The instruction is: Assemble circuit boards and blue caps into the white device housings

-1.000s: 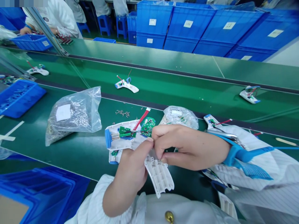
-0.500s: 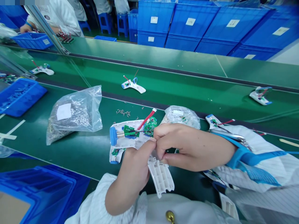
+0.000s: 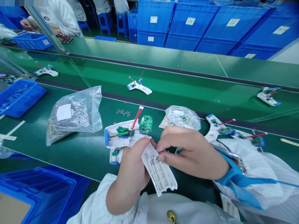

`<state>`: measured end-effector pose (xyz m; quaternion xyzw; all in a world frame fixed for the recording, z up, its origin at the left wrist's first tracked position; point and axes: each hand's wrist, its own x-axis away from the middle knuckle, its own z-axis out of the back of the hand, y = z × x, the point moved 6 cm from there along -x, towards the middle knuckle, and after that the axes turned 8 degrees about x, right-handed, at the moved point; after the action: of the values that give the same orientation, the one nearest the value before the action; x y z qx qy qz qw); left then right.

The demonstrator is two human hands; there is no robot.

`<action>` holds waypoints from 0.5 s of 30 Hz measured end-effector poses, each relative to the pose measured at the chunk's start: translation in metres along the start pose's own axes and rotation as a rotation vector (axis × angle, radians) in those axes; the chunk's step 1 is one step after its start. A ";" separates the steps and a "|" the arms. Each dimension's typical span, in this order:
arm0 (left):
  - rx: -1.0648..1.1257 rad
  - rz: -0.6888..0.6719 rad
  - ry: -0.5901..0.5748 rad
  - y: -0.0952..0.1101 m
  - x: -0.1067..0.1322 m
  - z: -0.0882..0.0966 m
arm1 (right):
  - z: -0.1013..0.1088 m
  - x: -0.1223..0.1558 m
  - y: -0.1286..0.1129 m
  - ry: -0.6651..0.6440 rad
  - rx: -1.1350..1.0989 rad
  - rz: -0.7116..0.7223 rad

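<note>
Shell [image 3: 159,170]: white plastic, ribbed inside facing up, held low at centre just above the table [image 3: 88,152] edge, in front of the person's chest; long axis ran from 11 to 5 o'clock. Left hand [image 3: 133,169] gripped it from 9 o'clock, thumb curled over the upper edge, fingers hidden beneath. Right hand [image 3: 192,152] came in from 3 o'clock; fingertips closed in a pinch on the shell's upper part, touching the left thumb; whether anything small sat in the pinch could not be told.

At 11 o'clock, joined to the shell: wide end with blue cap [image 3: 106,137], small green board [image 3: 122,131], round board [image 3: 146,123] and red wire [image 3: 136,114] running up toward 12; a second unit [image 3: 115,154] lay partly under it.

Loose screws [image 3: 123,112] at 11, further out; large bag [image 3: 74,113] of screws at 10; small bag [image 3: 181,116] at 1, just above the right hand; two more units [image 3: 220,128] at 2, near the right sleeve; blue strap [image 3: 234,181] on the right wrist.

Bin [image 3: 20,96] at 9–10, well apart. Belt [image 3: 187,90] beyond at 12, carrying three units: [image 3: 139,87], [image 3: 46,71], [image 3: 268,95]. Blue crates [image 3: 187,25] stacked at 12–1, far side; a co-worker [image 3: 58,15] in white at 10, far corner.
</note>
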<state>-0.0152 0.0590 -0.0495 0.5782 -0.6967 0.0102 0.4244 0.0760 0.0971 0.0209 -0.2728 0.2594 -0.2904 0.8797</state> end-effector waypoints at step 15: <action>0.146 0.174 -0.116 -0.007 0.002 -0.004 | 0.004 0.017 -0.010 0.176 0.043 0.167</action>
<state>-0.0073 0.0566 -0.0489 0.5445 -0.7651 0.0641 0.3376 0.0869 0.0802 0.0251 -0.2048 0.3512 -0.2442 0.8804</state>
